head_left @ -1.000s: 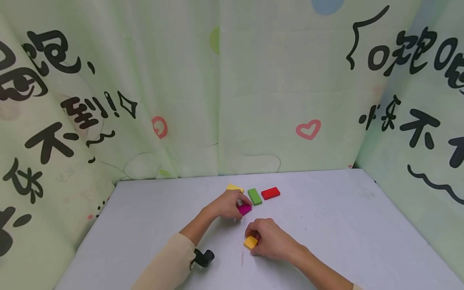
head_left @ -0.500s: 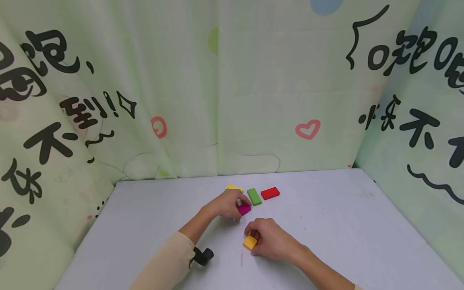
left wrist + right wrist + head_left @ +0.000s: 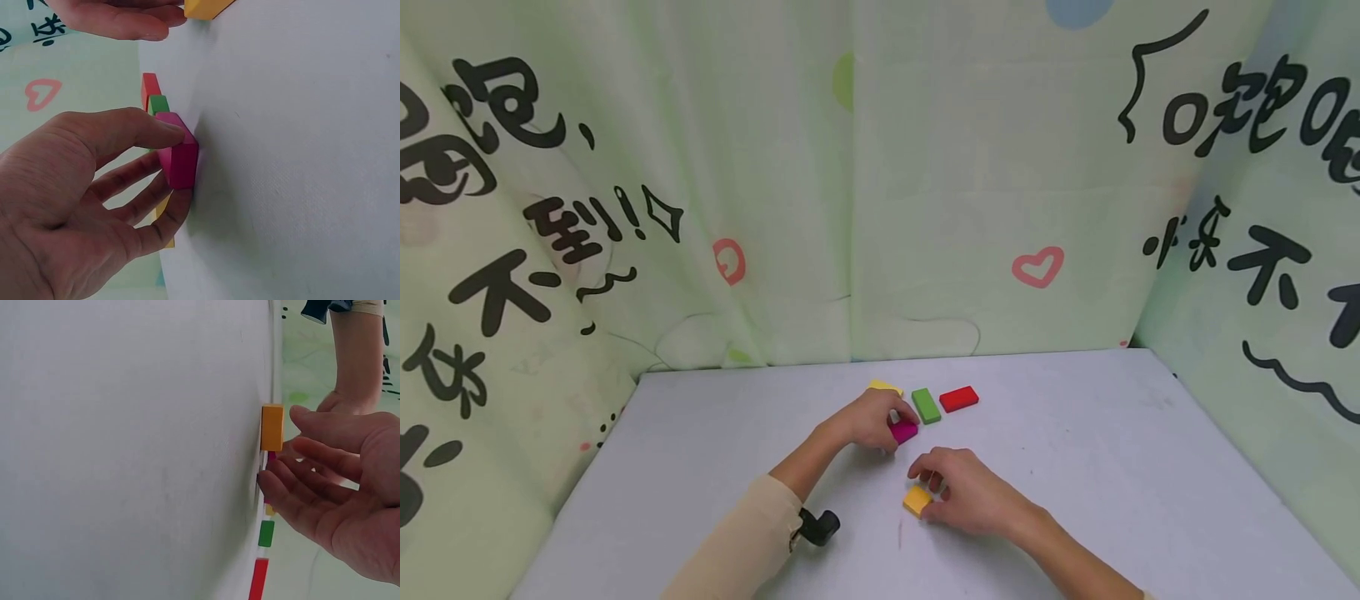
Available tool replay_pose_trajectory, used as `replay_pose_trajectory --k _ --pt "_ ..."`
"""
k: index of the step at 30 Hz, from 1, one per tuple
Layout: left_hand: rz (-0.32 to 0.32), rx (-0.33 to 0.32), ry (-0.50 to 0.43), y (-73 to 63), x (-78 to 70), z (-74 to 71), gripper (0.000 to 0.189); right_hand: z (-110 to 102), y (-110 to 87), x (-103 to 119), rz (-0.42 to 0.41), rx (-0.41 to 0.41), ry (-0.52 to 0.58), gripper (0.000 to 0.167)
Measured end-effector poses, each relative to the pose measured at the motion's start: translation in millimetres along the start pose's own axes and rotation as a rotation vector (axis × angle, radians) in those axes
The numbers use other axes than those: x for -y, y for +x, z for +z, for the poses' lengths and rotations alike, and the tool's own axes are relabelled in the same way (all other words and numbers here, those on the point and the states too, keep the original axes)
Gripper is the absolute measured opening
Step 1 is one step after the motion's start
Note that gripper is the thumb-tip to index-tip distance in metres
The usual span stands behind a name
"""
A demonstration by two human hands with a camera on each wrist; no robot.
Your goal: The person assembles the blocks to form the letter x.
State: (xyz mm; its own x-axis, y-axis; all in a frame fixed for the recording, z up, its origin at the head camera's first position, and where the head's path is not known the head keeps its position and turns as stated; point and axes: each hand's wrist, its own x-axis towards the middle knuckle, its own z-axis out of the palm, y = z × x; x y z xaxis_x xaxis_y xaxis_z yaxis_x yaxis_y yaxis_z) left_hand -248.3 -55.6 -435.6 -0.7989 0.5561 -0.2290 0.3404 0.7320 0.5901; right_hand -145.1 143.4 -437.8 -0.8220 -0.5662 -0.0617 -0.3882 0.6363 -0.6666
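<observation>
In the head view, my left hand (image 3: 867, 419) holds a magenta block (image 3: 905, 432) on the white table. The left wrist view shows the thumb (image 3: 156, 132) on one side of that magenta block (image 3: 183, 167), with the other fingers curled along its far side and end. Nearer to me lies an orange block (image 3: 917, 502), with my right hand (image 3: 976, 493) beside it. From the right wrist view, the right thumb and fingers are spread apart, and a small gap shows between the thumb tip and the orange block (image 3: 272, 427).
Beyond the left hand, a green block (image 3: 927, 406) and a red block (image 3: 959, 399) lie on the table (image 3: 1075, 467). A yellow block (image 3: 886, 387) is partly hidden behind that hand. Printed curtains (image 3: 940, 208) stand at the table's back and sides.
My right hand has let go of the orange block; its fingers have lifted and spread. The orange block stays in place. The left hand keeps its grip on the magenta block.
</observation>
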Motion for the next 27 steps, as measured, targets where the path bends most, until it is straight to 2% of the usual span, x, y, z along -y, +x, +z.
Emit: replay_pose_trajectory --k 14,21,27 --pt "-0.012 0.008 0.013 -5.0 5.7 0.6 0.044 -5.2 -11.5 -6.3 -0.126 0.012 -0.037 0.03" --pt "-0.005 0.01 0.017 -9.8 7.1 -0.7 0.042 -5.2 -19.9 -8.5 -0.154 0.048 -0.073 0.031" --pt "0.0 0.008 0.025 -13.7 8.3 -1.0 0.043 -6.4 -27.3 -7.9 -0.162 0.098 -0.124 0.039"
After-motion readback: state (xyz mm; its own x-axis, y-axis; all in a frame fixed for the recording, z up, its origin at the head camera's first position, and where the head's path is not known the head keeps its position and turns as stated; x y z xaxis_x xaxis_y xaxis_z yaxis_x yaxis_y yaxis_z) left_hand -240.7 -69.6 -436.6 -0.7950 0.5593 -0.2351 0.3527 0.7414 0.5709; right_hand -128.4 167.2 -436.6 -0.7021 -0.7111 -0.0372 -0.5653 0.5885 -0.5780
